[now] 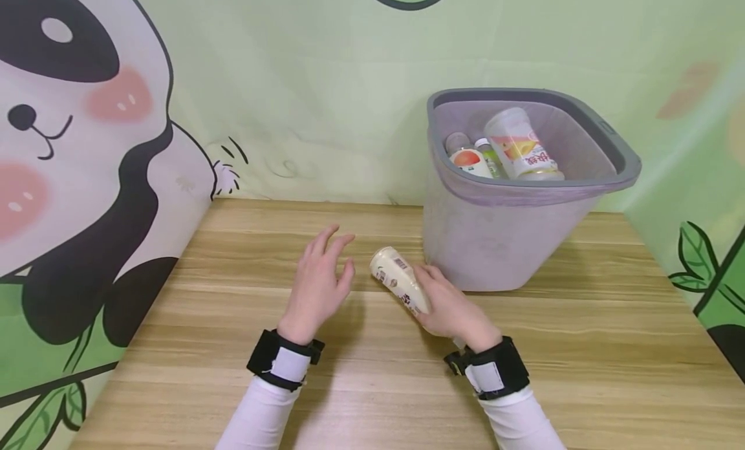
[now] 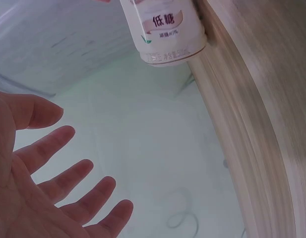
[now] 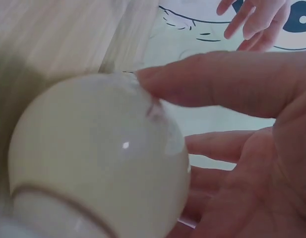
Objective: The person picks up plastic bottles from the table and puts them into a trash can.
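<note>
A cream-coloured drink bottle [image 1: 400,280] with dark printing lies tilted in the grip of my right hand [image 1: 451,308], its base pointing away to the left. Close up in the right wrist view, the thumb presses one side of the bottle [image 3: 98,148] while the fingers curl behind it. My left hand [image 1: 319,278] hovers to the left of the bottle, apart from it, fingers spread and loosely bent. The left wrist view shows that palm [image 2: 14,193] holding nothing, with the printed end of the bottle [image 2: 167,34] above it.
Behind my right hand stands a pale lilac bin [image 1: 483,243] with a grey rim, lined with a bag. Inside lie several bottles, among them a clear one with a peach label [image 1: 520,146]. A wooden table [image 1: 244,243] meets a panda-printed backdrop [image 1: 302,114].
</note>
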A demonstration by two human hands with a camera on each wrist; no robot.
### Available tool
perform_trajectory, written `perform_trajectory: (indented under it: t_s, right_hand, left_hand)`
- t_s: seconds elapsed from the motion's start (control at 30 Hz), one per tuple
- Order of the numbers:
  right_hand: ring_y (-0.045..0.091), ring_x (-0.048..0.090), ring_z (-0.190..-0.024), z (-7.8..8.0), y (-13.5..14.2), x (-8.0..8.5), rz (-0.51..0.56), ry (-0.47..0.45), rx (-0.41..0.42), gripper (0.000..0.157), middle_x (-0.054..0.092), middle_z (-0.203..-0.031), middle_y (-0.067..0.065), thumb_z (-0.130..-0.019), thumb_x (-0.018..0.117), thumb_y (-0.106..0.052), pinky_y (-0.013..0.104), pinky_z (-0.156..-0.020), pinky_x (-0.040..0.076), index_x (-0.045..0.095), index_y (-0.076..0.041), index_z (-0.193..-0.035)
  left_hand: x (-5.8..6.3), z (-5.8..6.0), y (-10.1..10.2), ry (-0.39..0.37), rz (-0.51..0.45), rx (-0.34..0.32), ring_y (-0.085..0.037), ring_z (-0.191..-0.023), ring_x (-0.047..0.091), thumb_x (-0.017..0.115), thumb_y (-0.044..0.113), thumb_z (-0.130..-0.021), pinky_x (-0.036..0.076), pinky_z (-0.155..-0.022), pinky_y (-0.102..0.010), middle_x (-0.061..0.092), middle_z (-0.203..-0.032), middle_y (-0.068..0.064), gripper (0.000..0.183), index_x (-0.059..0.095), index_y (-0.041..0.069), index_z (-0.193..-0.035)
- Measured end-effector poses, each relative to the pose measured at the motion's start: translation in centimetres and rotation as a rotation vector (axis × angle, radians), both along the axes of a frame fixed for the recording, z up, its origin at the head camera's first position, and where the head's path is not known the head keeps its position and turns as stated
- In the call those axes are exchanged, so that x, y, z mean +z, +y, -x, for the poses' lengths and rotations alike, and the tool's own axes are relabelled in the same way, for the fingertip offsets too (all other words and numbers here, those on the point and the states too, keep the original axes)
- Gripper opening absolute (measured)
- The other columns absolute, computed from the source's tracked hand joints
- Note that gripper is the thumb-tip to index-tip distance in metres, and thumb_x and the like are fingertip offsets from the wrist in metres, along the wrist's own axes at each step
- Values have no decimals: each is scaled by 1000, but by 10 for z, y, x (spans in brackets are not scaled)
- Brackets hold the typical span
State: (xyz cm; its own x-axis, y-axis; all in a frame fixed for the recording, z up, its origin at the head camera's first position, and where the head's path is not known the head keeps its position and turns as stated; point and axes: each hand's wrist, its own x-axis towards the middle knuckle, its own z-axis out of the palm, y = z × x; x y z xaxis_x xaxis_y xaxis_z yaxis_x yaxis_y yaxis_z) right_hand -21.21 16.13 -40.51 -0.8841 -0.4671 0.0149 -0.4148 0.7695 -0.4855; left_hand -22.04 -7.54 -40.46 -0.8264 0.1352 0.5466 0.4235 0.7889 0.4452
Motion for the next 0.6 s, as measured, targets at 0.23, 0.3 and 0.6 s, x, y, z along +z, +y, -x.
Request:
perform_trajectory:
  t_s: [0.23,0.3,0.6]
  right_hand:
    - [38,41,-124,0,-1,-4,-8,13,-17,93,36,-143,24,-68,75,-6,52,-102,39,27,-3,-148]
    - [37,45,-119,1,-2,-7,-17,17,-30,95,38,-142,23,-68,77,-9,52,-98,42,27,-6,-149]
    - [31,54,-99,2,-5,-17,-38,50,-59,101,50,-124,18,-65,80,-10,46,-85,50,25,-10,-150]
  left_hand:
    - [0,-1,1,-8,7,0,-41,-122,43,58,13,-88,37,-99,-58,43,-141,-20,38,57,7,-125]
    - [0,-2,1,-12,8,1,-41,-122,43,58,13,-88,37,-98,-59,43,-141,-20,38,57,8,-125]
    - [1,-2,6,-24,25,-7,-41,-123,42,60,12,-87,38,-97,-60,44,-140,-20,39,57,7,-125]
